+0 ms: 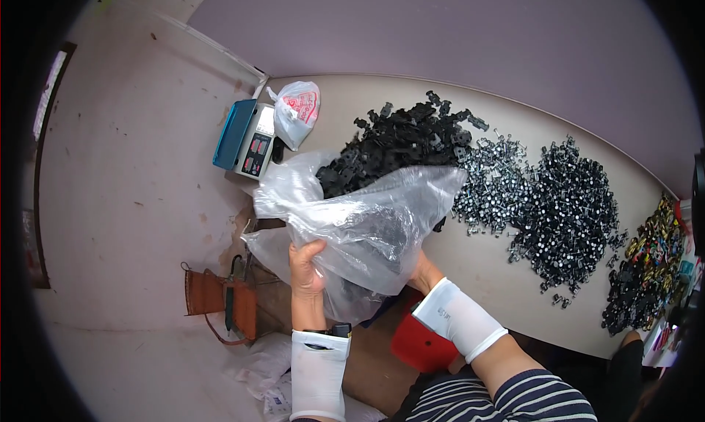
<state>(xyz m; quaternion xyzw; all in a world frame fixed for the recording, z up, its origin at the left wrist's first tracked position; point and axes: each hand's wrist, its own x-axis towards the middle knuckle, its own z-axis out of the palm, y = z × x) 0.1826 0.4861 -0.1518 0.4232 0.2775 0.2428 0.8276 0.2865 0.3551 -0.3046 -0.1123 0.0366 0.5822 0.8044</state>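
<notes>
Clear plastic bag [367,216] hangs above the table edge [485,275], dark parts inside. We clamp our left hand [307,266] on its crumpled mouth; our right hand [420,269] reaches underneath, fingers hidden. Black parts [404,139] lie heaped behind.

Even, bright overhead lighting with soft shadows; glare on the clear plastic bag [367,216] at frame centre; focus sharp centrally, strong fisheye bending and black vignette at all edges.
</notes>
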